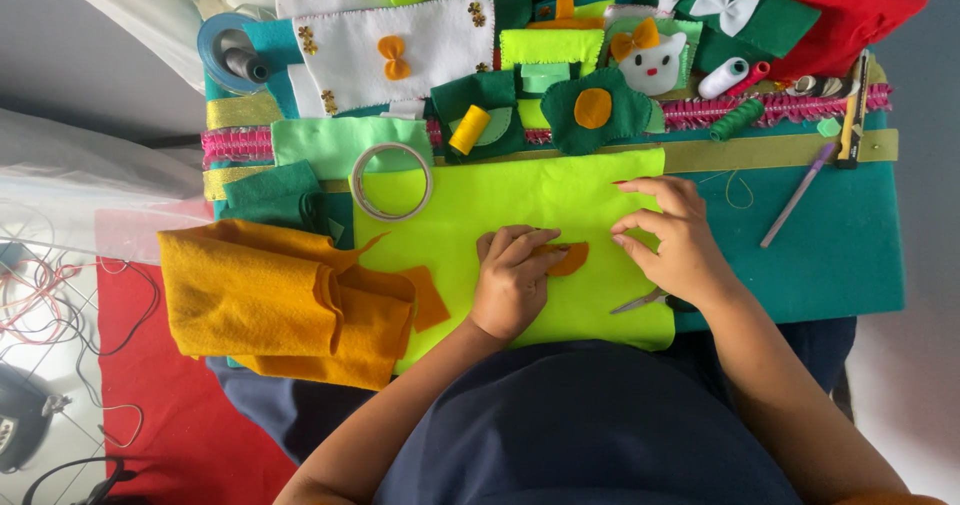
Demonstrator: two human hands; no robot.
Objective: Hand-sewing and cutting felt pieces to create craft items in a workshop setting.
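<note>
A lime-green felt sheet [500, 205] lies flat in front of me on a teal felt base [830, 245]. My left hand [512, 280] presses a small orange felt piece [572, 258] onto the lime sheet, fingers curled over it. My right hand [672, 235] rests just to the right, fingertips on the lime sheet near the orange piece, holding nothing I can see. Scissors [640, 301] lie partly hidden under my right wrist.
A folded orange felt pile [270, 300] lies at the left. A tape ring [392, 181] sits on the sheet's upper left corner. Thread spools [469, 129], felt shapes, a cat-face patch [652, 63], a purple pen [797, 195] and a cutter [853, 115] crowd the far side.
</note>
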